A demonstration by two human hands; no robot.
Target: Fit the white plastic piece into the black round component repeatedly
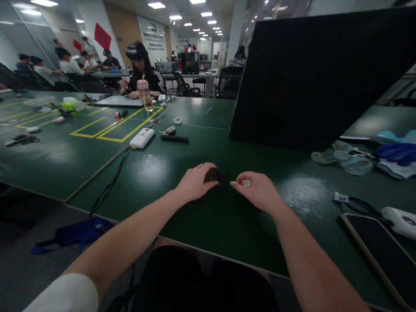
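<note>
We count two hands of our own, one left hand (195,182) and one right hand (261,191), one dark lump (213,175) and at least one pale piece (247,183). On our bench (201,151) we see one phone (383,255), one large black panel (311,82), one drink bottle (145,94) and one white ring (177,120). Upper left, we find two red diamonds (102,36).

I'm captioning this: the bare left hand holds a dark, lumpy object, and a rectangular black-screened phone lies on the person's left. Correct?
No: in the head view, the phone lies on the person's right. The left hand does hold the dark object.
</note>
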